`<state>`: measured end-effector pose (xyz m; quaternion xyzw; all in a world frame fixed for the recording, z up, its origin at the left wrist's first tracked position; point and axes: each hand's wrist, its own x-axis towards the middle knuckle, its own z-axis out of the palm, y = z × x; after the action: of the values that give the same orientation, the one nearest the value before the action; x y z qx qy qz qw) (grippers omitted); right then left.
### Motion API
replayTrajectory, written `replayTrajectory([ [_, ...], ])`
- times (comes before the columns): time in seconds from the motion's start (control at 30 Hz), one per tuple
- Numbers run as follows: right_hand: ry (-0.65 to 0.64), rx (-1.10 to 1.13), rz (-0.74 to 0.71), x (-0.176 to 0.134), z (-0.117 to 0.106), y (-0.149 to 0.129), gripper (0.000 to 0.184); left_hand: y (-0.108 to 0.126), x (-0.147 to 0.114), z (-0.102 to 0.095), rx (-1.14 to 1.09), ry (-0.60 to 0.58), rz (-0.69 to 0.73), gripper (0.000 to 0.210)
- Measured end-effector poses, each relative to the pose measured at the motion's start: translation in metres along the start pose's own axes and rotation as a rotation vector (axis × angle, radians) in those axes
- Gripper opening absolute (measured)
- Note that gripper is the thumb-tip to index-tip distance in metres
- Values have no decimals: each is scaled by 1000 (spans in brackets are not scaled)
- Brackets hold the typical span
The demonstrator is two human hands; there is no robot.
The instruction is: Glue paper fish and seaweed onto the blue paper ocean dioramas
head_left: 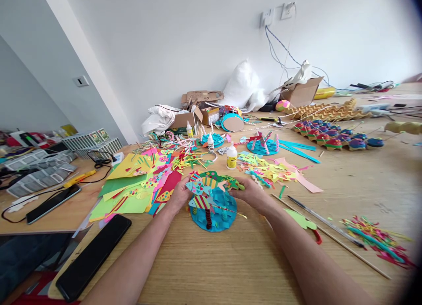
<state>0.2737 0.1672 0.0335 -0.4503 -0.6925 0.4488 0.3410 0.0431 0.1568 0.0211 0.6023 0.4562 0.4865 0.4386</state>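
Observation:
A round blue paper craft base [216, 223] lies on the table in front of me, with blue folded pieces and coiled pipe cleaner posts on it. Patterned paper fish [199, 202] in blue, yellow and red stripes sit above it. My left hand [180, 193] is closed at the left edge of these fish, its fingertips partly hidden. On the other side, my right hand [251, 191] pinches a green spotted paper cutout [233, 183] at the top right of the craft. A thin twisted strip [235, 212] sticks out to the right.
Coloured paper sheets [123, 195] are piled at left, near a black phone [94, 256]. A glue bottle [231, 157] stands behind the craft. A pen [323, 219], a wooden stick [349, 250] and paper shreds [376, 239] lie at right. Painted egg cartons [336, 136] sit farther back.

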Motion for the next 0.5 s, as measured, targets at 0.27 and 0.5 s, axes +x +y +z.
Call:
replayTrajectory([
  [0.27,20,-106,11,3,0,7,15,-3,1,-1,-7,-16,-5,33],
  [0.5,30,-176,31,1,1,4,18,-3,1,-1,-24,-19,-8,38],
])
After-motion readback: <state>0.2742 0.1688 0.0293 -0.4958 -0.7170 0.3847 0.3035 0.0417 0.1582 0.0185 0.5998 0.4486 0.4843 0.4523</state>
